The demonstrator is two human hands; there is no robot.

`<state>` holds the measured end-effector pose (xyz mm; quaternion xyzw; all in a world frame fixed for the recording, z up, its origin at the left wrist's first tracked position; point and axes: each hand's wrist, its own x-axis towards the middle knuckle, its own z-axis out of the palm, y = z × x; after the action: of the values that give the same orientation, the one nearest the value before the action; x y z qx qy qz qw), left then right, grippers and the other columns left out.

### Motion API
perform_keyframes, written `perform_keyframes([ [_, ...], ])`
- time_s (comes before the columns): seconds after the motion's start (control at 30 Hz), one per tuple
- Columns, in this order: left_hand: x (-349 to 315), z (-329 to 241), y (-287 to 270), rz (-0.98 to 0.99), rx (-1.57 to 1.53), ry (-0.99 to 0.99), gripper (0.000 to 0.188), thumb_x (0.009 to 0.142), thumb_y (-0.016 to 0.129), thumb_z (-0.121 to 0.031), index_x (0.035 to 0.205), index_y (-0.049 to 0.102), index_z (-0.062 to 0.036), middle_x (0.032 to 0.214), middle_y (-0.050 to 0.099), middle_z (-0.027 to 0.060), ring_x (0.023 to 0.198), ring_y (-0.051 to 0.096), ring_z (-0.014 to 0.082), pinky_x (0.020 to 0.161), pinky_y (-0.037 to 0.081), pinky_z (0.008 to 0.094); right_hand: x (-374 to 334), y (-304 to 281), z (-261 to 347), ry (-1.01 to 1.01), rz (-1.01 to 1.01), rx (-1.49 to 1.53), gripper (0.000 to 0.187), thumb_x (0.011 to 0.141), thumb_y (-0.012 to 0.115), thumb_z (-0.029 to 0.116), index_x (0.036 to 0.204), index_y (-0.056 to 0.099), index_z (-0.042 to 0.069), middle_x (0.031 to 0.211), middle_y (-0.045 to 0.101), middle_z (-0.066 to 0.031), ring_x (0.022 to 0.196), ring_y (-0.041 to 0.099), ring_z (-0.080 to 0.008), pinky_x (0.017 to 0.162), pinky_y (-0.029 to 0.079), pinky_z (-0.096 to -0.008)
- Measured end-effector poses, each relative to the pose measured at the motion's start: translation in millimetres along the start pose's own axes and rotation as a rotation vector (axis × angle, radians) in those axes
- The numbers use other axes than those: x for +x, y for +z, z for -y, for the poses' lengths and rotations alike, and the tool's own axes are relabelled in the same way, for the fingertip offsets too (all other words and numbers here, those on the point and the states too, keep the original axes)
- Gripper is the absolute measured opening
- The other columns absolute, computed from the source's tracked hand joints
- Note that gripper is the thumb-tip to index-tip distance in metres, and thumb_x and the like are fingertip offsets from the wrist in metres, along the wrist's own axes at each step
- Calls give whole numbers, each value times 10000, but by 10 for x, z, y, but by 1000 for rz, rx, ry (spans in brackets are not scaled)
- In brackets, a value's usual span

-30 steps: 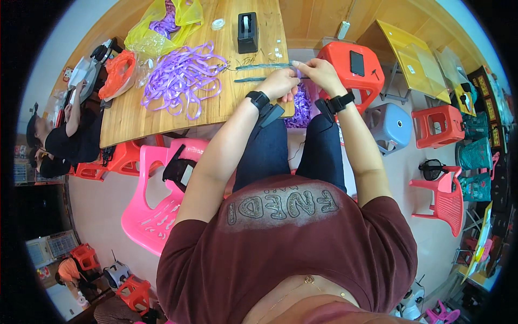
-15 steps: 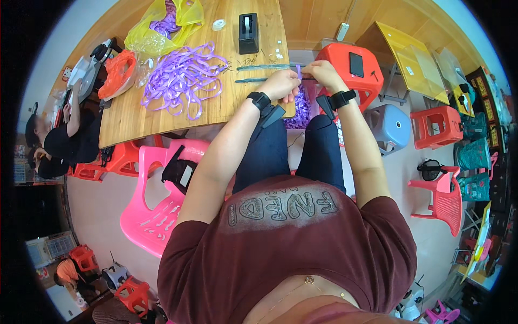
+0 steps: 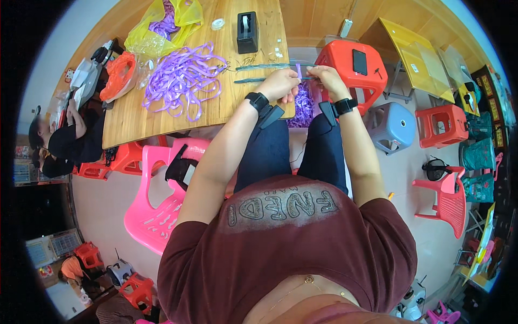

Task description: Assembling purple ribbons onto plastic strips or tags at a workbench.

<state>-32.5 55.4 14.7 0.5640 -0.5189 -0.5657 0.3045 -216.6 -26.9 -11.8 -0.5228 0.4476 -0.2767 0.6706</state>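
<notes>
My left hand (image 3: 283,85) is closed at the table's right edge, its fingertips pinching a short upright piece of purple ribbon (image 3: 299,70). Just to the right, my right hand (image 3: 330,82) is closed in a pinch at the end of a thin dark strand (image 3: 307,79), which spans the gap between my hands. Two slim dark bundles lie side by side on the wooden table (image 3: 226,116): the farther bundle (image 3: 259,67) and the nearer bundle (image 3: 247,81), which runs toward my left hand. Below my hands, a container holds many purple ribbon pieces (image 3: 303,108).
Loose purple ribbon (image 3: 181,78) is heaped on the table beside a yellow plastic bag (image 3: 189,21). A black tape dispenser (image 3: 247,35) and a clear tape roll (image 3: 217,24) stand farther back. A red stool (image 3: 345,54) bears a phone (image 3: 360,62). A pink chair (image 3: 148,218) stands left.
My right hand has moved slightly right, away from the left. The thin dark strand now shows between them. My left hand keeps its pinch at the ribbon.
</notes>
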Motion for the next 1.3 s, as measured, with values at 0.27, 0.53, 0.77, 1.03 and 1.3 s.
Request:
perform_keyframes([
  [0.27, 7, -17, -15, 23, -8, -1, 190, 972, 495, -165, 1006, 561, 9, 682, 578, 31, 452, 555, 97, 363, 410, 228, 77, 206, -12, -204, -118, -326, 246, 909, 685, 226, 950, 710, -15, 850, 694, -38, 743, 599, -92, 670, 468, -242],
  [0.53, 56, 5, -31, 35, -5, -5, 190, 972, 489, -153, 1030, 558, 14, 678, 574, 31, 449, 556, 98, 358, 415, 224, 141, 20, -11, 153, 212, 240, 216, 945, 635, 250, 1034, 650, 54, 957, 672, -56, 854, 628, -149, 782, 527, -323],
  [0.77, 62, 16, -12, 42, -3, -10, 174, 977, 482, -160, 992, 555, -3, 661, 568, 20, 436, 551, 91, 345, 404, 220, 136, -47, -215, 236, 415, 608, 348, 948, 615, 289, 1222, 566, 80, 1176, 590, -93, 1091, 562, -238, 927, 459, -383],
  [1.03, 72, 37, -2, 43, -12, -4, 155, 973, 487, -164, 915, 552, -35, 655, 572, 19, 427, 547, 92, 343, 400, 223, 164, 26, -119, 255, 386, 454, 397, 947, 612, 368, 1228, 594, 89, 1207, 588, -63, 1092, 531, -217, 931, 428, -363],
  [1.3, 83, 52, -36, 23, -26, 40, 189, 977, 485, -177, 1009, 564, -9, 664, 582, 22, 440, 556, 90, 350, 412, 214, 375, 86, -99, 194, 144, 300, 237, 879, 702, 262, 1045, 702, 92, 965, 663, -39, 862, 587, -173, 777, 488, -318],
])
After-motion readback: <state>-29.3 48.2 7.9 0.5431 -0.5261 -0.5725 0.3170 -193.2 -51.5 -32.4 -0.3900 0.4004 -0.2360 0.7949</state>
